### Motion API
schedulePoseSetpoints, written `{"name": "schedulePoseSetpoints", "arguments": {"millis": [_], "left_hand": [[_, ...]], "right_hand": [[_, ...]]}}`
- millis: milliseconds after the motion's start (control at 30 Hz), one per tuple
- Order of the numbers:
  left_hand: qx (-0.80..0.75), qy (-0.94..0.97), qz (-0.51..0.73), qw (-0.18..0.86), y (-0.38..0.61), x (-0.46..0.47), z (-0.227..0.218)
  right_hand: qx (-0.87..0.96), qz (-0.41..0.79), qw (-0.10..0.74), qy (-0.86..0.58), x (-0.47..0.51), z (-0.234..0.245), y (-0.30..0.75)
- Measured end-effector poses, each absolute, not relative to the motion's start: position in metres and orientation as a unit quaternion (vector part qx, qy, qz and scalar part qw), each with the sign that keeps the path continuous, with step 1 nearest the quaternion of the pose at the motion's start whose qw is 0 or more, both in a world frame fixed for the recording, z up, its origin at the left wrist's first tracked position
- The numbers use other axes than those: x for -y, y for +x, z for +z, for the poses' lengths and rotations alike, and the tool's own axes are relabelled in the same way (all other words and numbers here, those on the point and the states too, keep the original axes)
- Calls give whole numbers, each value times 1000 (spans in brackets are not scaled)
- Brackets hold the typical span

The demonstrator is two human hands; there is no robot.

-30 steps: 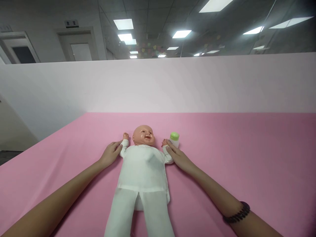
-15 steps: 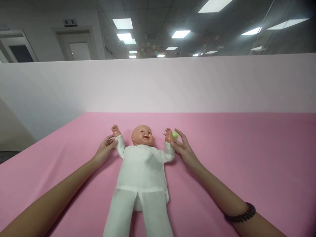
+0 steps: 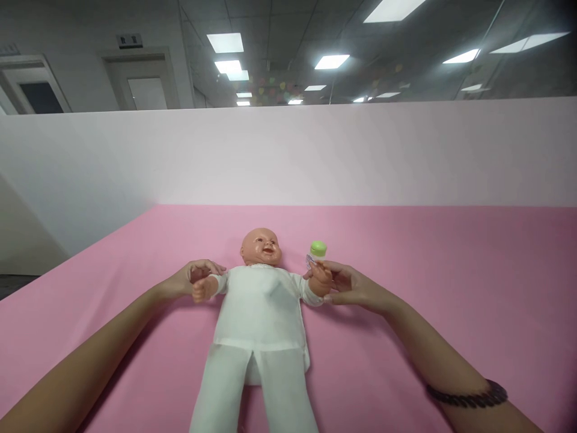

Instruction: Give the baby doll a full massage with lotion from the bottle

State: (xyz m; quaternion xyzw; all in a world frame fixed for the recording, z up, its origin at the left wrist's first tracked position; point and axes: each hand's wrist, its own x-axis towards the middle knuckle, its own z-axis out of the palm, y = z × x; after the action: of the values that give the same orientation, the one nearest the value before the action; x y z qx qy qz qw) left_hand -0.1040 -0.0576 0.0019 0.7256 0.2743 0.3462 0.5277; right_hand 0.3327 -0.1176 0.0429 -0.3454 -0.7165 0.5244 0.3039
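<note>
A baby doll (image 3: 261, 307) in a white top and white trousers lies on its back, its head toward the far side. My left hand (image 3: 192, 278) is closed around the doll's arm on the left, with fingers over the white sleeve and the thumb hidden. On the other side my right hand (image 3: 356, 288) grips the doll's other arm at the wrist, thumb below and fingers above. Both doll arms stick out sideways and low. Just beyond the doll's right-side hand stands a small clear bottle with a green cap (image 3: 318, 248), its lower part partly covered.
A pink sheet (image 3: 442, 288) covers the surface beneath the doll. Behind it rises a low white panel (image 3: 288, 156). Further back are a door (image 3: 146, 90) and ceiling lights. A dark beaded bracelet (image 3: 469, 398) circles my right forearm.
Both doll arms have swung from raised beside the head down and toward me, with my hands moving along. The bottle, mostly hidden before, now shows more.
</note>
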Motion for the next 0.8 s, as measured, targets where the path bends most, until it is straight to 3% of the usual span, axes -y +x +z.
{"name": "schedulePoseSetpoints", "arguments": {"millis": [267, 500, 800], "left_hand": [[-268, 846, 181, 425, -91, 75, 22], [-249, 887, 138, 363, -88, 83, 29], [-246, 870, 155, 397, -89, 80, 24]], "right_hand": [[787, 498, 139, -338, 136, 56, 325], [829, 436, 97, -336, 140, 49, 313], [841, 418, 100, -328, 143, 49, 313]]}}
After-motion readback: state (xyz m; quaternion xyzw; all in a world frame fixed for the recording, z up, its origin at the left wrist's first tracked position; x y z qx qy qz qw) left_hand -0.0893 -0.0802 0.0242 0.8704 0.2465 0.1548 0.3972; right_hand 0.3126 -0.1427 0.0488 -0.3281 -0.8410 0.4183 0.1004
